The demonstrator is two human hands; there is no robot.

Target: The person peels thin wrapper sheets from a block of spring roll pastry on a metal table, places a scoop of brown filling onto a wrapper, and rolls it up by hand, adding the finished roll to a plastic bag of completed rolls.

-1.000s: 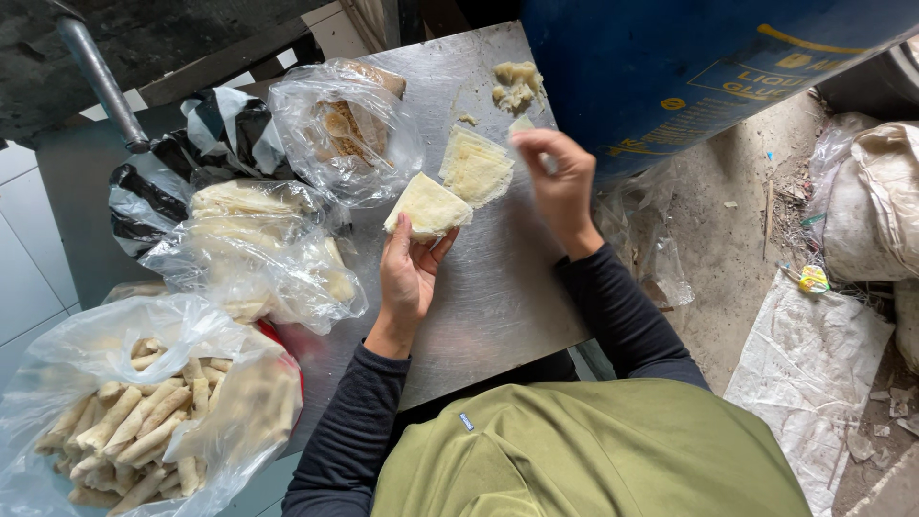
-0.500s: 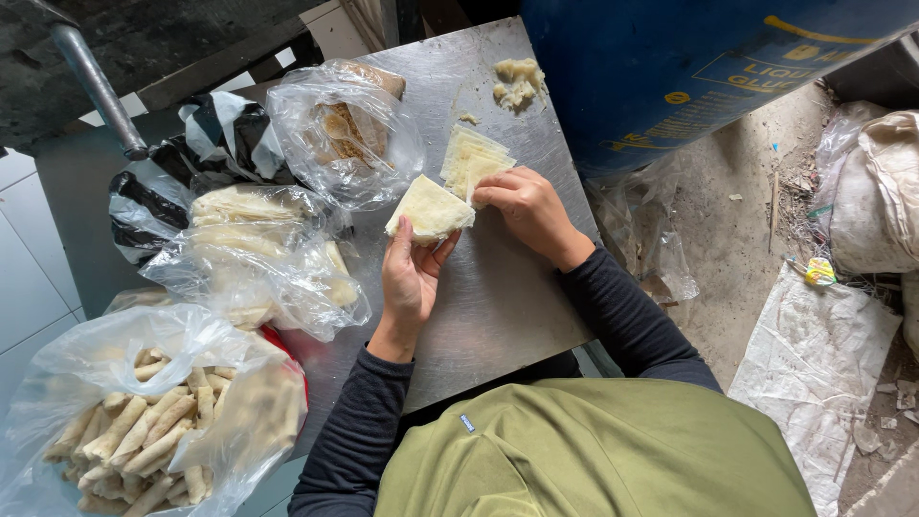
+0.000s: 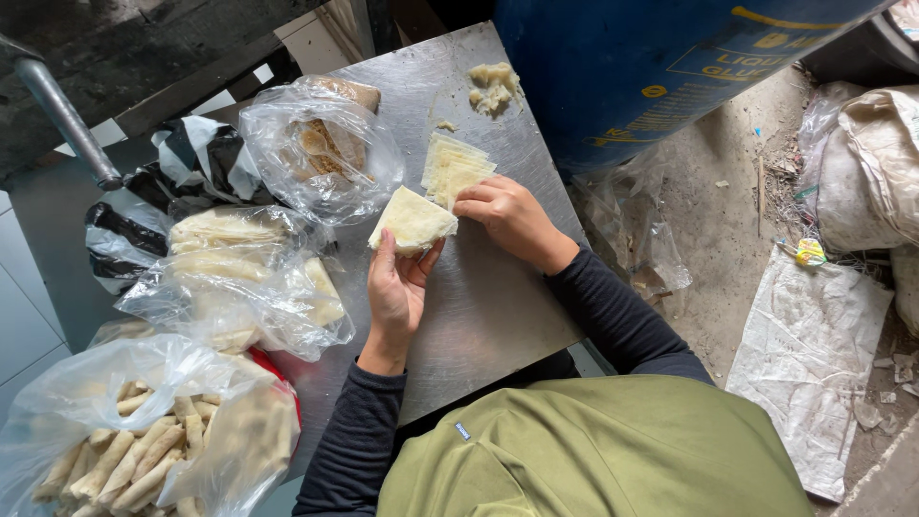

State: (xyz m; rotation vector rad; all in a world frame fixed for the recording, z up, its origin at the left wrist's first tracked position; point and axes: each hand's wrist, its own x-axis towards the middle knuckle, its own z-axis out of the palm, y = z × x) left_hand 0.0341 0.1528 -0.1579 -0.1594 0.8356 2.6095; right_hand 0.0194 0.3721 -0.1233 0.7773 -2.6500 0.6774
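Two hands meet at frame centre: the left hand (image 3: 397, 287) cups a folded pale wrapper (image 3: 412, 220); the right hand (image 3: 507, 213) pinches its edge, beside a wrapper stack (image 3: 455, 168).

Bare metal table (image 3: 498, 316) lies open below and right of both hands. Plastic bags of wrappers (image 3: 239, 278) and rolls (image 3: 144, 450) crowd the left side; a blue barrel (image 3: 651, 77) blocks the far right edge.
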